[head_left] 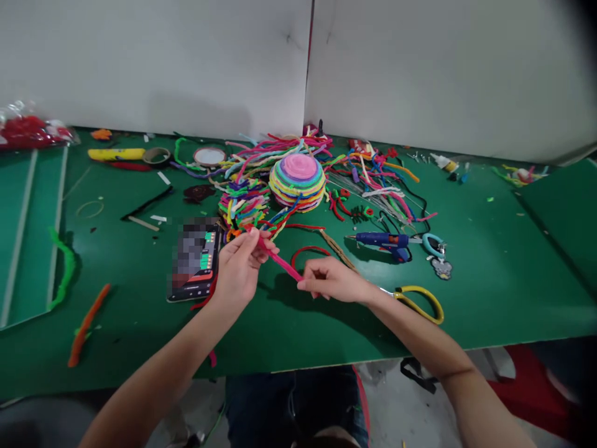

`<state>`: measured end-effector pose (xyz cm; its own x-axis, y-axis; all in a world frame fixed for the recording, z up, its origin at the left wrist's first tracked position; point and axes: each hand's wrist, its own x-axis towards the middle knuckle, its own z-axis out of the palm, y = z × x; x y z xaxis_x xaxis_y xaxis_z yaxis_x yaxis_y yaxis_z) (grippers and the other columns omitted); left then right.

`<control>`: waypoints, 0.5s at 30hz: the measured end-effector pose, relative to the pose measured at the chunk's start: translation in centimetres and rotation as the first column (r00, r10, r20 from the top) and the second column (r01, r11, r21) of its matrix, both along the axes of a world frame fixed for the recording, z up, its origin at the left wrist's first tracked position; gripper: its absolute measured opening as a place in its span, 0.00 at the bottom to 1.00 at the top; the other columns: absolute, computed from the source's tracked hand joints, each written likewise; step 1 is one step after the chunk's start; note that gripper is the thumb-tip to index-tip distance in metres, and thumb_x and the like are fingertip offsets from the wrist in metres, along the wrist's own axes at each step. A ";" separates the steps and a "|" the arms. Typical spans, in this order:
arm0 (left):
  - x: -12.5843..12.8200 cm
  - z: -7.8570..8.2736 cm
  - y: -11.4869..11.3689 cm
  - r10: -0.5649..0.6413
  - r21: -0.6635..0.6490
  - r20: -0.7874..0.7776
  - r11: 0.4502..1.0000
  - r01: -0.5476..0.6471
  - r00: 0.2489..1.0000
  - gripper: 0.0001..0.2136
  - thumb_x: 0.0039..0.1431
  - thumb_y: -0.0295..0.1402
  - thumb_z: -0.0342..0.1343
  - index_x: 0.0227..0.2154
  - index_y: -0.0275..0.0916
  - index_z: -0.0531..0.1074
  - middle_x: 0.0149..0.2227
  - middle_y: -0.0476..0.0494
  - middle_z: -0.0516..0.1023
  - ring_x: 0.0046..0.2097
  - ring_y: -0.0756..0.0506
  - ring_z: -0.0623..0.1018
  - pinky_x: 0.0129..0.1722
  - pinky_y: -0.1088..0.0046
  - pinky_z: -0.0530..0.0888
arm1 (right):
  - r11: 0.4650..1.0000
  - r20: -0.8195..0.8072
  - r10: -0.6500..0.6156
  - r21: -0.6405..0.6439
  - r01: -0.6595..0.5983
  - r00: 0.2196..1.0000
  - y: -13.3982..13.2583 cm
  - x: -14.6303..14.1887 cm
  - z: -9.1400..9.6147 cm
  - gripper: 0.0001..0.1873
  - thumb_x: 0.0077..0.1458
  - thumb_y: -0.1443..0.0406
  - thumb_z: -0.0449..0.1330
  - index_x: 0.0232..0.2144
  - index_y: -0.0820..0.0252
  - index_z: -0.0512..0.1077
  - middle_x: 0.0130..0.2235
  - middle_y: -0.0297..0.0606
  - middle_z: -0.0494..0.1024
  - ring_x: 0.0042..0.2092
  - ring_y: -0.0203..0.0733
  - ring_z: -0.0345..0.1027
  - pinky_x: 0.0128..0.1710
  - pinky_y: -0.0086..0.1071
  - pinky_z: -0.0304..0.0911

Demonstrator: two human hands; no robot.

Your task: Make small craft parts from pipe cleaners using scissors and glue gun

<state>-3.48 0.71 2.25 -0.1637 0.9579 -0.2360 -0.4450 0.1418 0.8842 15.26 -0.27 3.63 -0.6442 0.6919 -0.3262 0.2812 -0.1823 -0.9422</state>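
Note:
A bright pink pipe cleaner [283, 264] stretches slantwise between my two hands, above the green table. My left hand [241, 261] pinches its upper end between thumb and fingers. Its lower end is gripped by my right hand [329, 280], whose fingers are curled. Just beyond my hands stands a coiled, rainbow-striped dome [297, 180] with a pink top. A heap of short multicoloured pipe cleaner pieces [243, 202] lies left of the dome, close to my left fingers. Under and beside my right hand are a red pipe cleaner [310, 249] and yellow-handled scissors [422, 302], their blades mostly hidden.
Left of my left hand lies a phone [193, 261]. A blue glue gun [385, 244] rests to the right, near a keyring [438, 255]. Loose pipe cleaners [392, 186] spread behind. An orange pipe cleaner [88, 323] lies front left. A grey partition [186, 62] borders the back.

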 end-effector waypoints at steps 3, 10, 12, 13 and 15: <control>0.1 -0.4 0.5 0.070 -0.033 -0.001 0.997 -0.070 0.998 0.12 0.48 0.41 0.60 0.28 0.36 0.73 0.24 0.49 0.76 0.26 0.53 0.75 0.21 0.82 0.67 | 0.972 0.073 -0.129 0.206 0.111 0.989 0.0 0.2 0.5 0.13 0.55 0.59 0.56 0.23 0.61 0.62 0.19 0.26 0.66 0.19 0.26 0.56 0.20 0.22 0.51; 0.0 1.2 0.4 0.101 -0.123 0.177 0.989 -0.080 0.979 0.09 0.46 0.36 0.63 0.24 0.36 0.71 0.22 0.52 0.74 0.24 0.55 0.74 0.23 0.83 0.69 | 0.919 0.197 -0.051 0.394 -0.032 0.979 -0.6 -0.1 1.9 0.13 0.58 0.60 0.52 0.24 0.60 0.63 0.21 0.29 0.67 0.23 0.29 0.58 0.24 0.24 0.52; -0.2 1.4 0.7 0.094 -0.194 0.251 0.980 -0.045 0.963 0.07 0.49 0.34 0.61 0.24 0.36 0.71 0.20 0.52 0.73 0.22 0.56 0.73 0.19 0.85 0.67 | 0.933 0.160 -0.063 0.360 0.001 0.985 -0.8 -0.4 1.5 0.14 0.58 0.59 0.52 0.24 0.60 0.62 0.21 0.28 0.66 0.23 0.29 0.58 0.24 0.23 0.52; -0.2 1.4 0.9 0.080 -0.225 0.293 0.974 -0.012 0.953 0.06 0.51 0.34 0.60 0.25 0.36 0.71 0.20 0.52 0.73 0.22 0.56 0.73 0.17 0.85 0.65 | 0.942 0.138 -0.078 0.333 0.028 0.987 -0.9 -0.5 1.2 0.14 0.57 0.58 0.52 0.23 0.60 0.61 0.20 0.28 0.66 0.23 0.29 0.58 0.23 0.23 0.52; 0.0 0.9 1.1 0.027 -0.237 0.353 0.970 0.062 0.935 0.07 0.55 0.35 0.57 0.27 0.37 0.73 0.22 0.50 0.75 0.25 0.56 0.75 0.17 0.86 0.64 | 0.959 0.085 -0.131 0.262 0.104 0.988 -1.0 -0.8 0.5 0.15 0.57 0.57 0.53 0.23 0.60 0.61 0.19 0.27 0.65 0.21 0.29 0.57 0.22 0.23 0.52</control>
